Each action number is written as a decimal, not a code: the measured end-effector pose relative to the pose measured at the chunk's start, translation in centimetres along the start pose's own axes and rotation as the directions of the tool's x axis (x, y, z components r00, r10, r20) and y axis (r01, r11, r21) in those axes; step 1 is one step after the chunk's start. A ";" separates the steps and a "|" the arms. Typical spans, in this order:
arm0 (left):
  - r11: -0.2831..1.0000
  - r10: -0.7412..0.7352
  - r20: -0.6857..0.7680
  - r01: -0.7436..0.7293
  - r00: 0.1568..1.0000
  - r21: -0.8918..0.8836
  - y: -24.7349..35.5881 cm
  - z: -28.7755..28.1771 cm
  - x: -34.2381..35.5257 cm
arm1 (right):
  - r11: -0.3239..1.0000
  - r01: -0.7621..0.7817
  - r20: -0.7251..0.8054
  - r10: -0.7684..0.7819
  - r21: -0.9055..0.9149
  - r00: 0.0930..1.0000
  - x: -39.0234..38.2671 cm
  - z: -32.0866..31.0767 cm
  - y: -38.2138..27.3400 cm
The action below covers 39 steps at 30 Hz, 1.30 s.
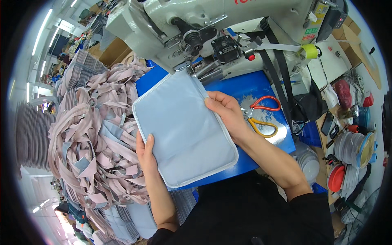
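Observation:
Between my hands is a light blue-grey fabric panel [183, 130] with rounded corners and a pale bound edge. My left hand [146, 153] grips its left edge, thumb on top and fingers underneath. On the upper right edge, my right hand [224, 110] pinches the panel the same way. The panel's far corner reaches under the head of a grey sewing machine [179, 36], by the needle area and a metal binding guide [210, 73]. Scissors [261, 116] with one red and one yellow-orange handle lie right of my right hand on the blue work surface [245, 87].
A big heap of pinkish strips [98, 143] rises at the left, with stacked panels [34, 134] beyond it. More panels [126, 222] lie below the heap. At the right are black straps [281, 73], tape rolls [353, 151], a phone [327, 123] and a red disc [337, 178].

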<state>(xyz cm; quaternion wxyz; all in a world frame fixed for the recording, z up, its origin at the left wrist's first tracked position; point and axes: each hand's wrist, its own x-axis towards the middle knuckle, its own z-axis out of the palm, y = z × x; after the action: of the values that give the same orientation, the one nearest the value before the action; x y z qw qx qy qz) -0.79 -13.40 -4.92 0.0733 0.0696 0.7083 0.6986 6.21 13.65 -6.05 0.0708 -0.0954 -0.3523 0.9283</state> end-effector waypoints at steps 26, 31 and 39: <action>0.974 -0.016 0.093 0.036 0.996 -0.222 3.3 -0.6 2.2 | 0.977 0.180 -0.156 -0.197 -0.116 0.968 0.8 -2.0 -2.1; 0.986 -0.065 0.041 0.070 0.997 -0.150 2.7 0.0 -1.4 | 0.766 0.142 0.043 -0.147 -0.627 0.988 -3.2 -2.0 -0.3; 0.999 -0.011 -0.022 0.010 1.000 -0.053 3.2 0.7 -3.2 | 0.998 0.040 0.113 -0.044 0.039 0.993 -3.4 -1.9 1.8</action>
<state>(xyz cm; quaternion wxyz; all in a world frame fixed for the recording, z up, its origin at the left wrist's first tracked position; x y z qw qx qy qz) 2.52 -13.28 -1.73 0.0707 0.0560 0.6906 0.7176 9.83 12.84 -8.17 0.0717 -0.0336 -0.3408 0.9368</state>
